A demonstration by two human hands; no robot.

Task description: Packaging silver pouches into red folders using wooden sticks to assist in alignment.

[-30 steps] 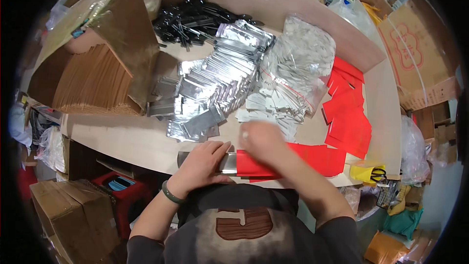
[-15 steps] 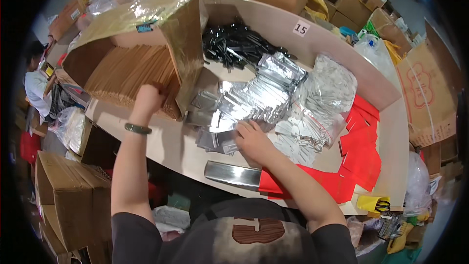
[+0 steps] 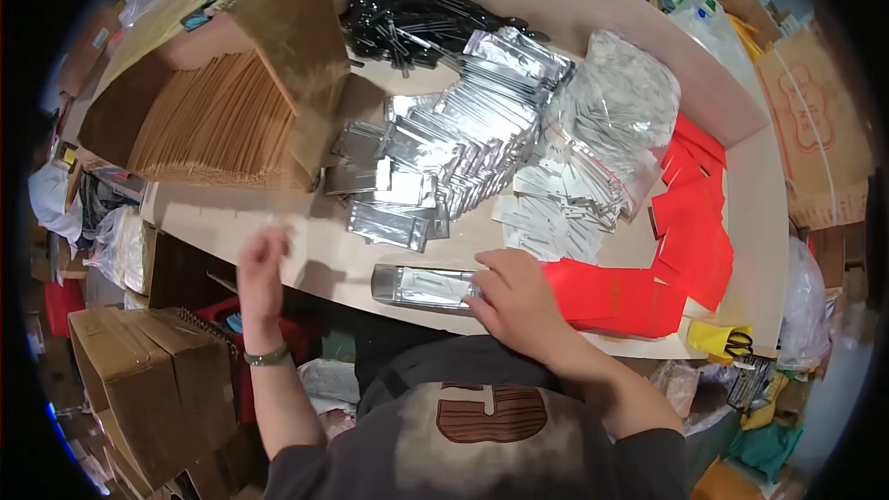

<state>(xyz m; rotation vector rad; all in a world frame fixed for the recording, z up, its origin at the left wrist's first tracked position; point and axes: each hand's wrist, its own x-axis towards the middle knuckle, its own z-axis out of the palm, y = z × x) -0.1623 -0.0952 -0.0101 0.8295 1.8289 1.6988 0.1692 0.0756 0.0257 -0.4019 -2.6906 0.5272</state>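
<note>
My right hand point(image 3: 519, 301) is at the near table edge, its bent fingers closed on the right end of a silver packet point(image 3: 428, 287). That packet lies in a narrow metal tray point(image 3: 381, 283). My left hand point(image 3: 264, 264) is smeared by motion in front of the cardboard box; whether it holds anything cannot be made out. In that box point(image 3: 310, 37) stand tightly packed brown paper envelopes point(image 3: 208, 125). Overlapping silver packets point(image 3: 491, 102) spread over the table's middle. Red paper sleeves point(image 3: 611, 296) lie right of my right hand, partly under its wrist.
Black glossy long-handled pieces point(image 3: 417, 23) are heaped at the back. Small white packets point(image 3: 556, 213) spill from a clear plastic bag point(image 3: 630, 83). A yellow holder with scissors point(image 3: 718, 340) sits at the right front. A raised board point(image 3: 611, 9) borders the table's back.
My left hand has come out of the envelope box toward me. My right hand has moved from the silver packets to the metal tray, which now holds a packet. The view has shifted.
</note>
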